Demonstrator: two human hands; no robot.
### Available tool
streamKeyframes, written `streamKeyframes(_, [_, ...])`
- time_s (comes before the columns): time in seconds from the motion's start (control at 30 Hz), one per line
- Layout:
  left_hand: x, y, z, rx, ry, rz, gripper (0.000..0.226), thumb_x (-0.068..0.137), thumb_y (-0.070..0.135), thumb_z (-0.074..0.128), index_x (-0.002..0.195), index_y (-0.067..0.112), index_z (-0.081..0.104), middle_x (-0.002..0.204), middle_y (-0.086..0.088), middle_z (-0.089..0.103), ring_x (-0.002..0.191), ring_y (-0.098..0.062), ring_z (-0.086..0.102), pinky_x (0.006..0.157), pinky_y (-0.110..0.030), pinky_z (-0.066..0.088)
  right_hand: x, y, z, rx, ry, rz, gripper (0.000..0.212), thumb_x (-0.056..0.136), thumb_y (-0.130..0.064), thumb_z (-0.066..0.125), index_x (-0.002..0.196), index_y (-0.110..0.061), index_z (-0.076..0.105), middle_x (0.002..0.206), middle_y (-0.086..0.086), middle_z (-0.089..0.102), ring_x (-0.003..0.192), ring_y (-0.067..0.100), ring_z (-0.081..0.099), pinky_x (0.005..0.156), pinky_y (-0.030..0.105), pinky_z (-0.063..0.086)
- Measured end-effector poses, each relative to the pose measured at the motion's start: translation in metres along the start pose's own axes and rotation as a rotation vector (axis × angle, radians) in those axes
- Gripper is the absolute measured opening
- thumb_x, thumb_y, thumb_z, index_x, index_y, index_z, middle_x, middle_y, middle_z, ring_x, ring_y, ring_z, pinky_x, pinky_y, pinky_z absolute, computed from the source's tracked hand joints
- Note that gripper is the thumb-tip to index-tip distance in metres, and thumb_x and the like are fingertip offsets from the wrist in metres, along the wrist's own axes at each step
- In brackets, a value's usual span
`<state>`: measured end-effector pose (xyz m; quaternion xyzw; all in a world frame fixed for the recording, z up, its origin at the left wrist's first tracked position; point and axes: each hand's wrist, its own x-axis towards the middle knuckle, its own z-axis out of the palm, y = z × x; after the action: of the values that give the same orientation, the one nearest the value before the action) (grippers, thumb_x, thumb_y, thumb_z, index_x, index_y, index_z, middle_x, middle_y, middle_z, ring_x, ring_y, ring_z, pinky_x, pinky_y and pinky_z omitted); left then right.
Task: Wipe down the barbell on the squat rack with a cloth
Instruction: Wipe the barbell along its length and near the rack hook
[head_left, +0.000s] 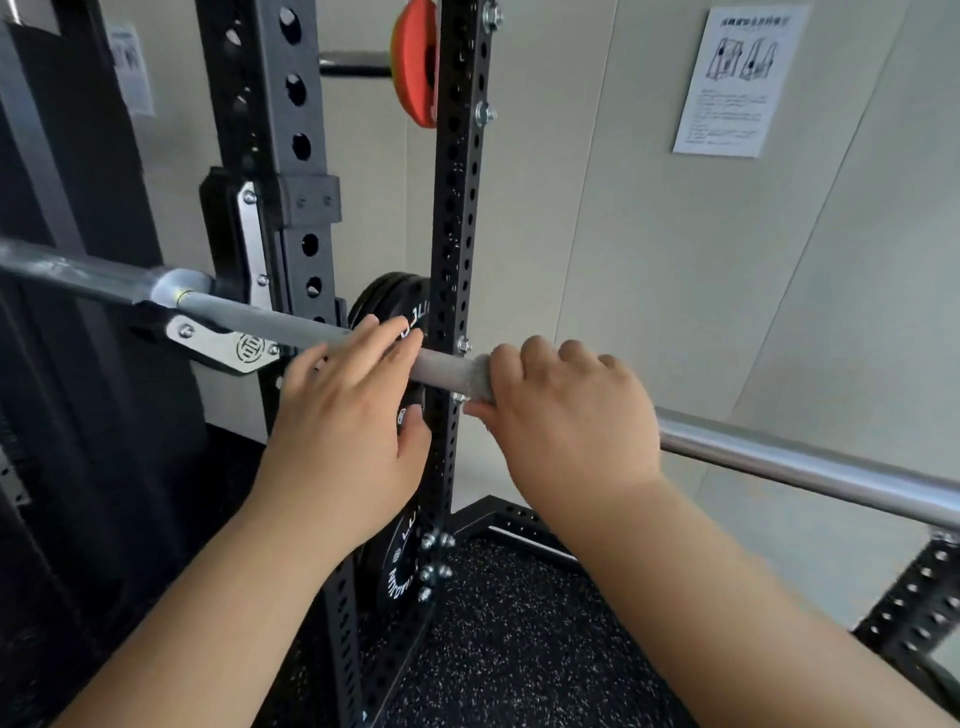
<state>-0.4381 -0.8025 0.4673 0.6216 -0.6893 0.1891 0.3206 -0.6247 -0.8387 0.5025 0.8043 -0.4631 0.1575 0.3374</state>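
Observation:
A grey steel barbell (270, 319) runs across the view from upper left to lower right, resting in a J-hook (228, 345) on the black squat rack (291, 156). My right hand (566, 421) grips the bar's shaft with a grey cloth (480, 376) wrapped round it; only the cloth's left edge shows past my fingers. My left hand (353, 410) lies just to the left, fingers straight over the bar and thumb below it, relaxed.
A second perforated black upright (460, 208) stands behind the bar between my hands. Black weight plates (389, 306) hang behind it, an orange plate (415, 62) higher up. Speckled rubber flooring (519, 639) lies below, a paper sheet (737, 78) on the wall.

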Motion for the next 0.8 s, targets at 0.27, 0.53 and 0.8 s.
streamKeyframes(0.27, [0.013, -0.058, -0.005, -0.034, -0.034, 0.136, 0.059, 0.096, 0.026, 0.054, 0.154, 0.018, 0.050, 0.159, 0.001, 0.050, 0.151, -0.019, 0.041, 0.129, -0.045, 0.023, -0.004, 0.031, -0.026, 0.132, -0.166, 0.298, 0.090, 0.079, -0.087, -0.009, 0.072, -0.029, 0.060, 0.061, -0.008, 0.062, 0.058, 0.012, 0.059, 0.058, 0.030, 0.052])
streamKeyframes(0.53, [0.013, -0.078, 0.001, -0.132, 0.000, 0.225, 0.060, 0.092, 0.014, 0.057, 0.152, 0.019, 0.053, 0.156, 0.005, 0.053, 0.147, -0.017, 0.046, 0.126, -0.049, 0.030, 0.023, -0.043, 0.014, -0.029, 0.063, 0.049, 0.043, 0.100, -0.056, 0.044, 0.119, -0.021, 0.059, 0.090, -0.001, 0.063, 0.073, 0.027, 0.058, 0.060, 0.034, 0.039])
streamKeyframes(0.8, [0.021, -0.094, -0.005, -0.078, 0.035, 0.150, 0.050, 0.092, 0.023, 0.060, 0.142, 0.019, 0.064, 0.135, 0.001, 0.066, 0.128, -0.026, 0.058, 0.117, -0.045, 0.038, 0.045, -0.035, -0.015, 0.007, -0.088, 0.227, 0.070, 0.098, -0.069, 0.004, 0.085, -0.028, 0.059, 0.072, -0.005, 0.058, 0.066, 0.022, 0.060, 0.058, 0.031, 0.048])
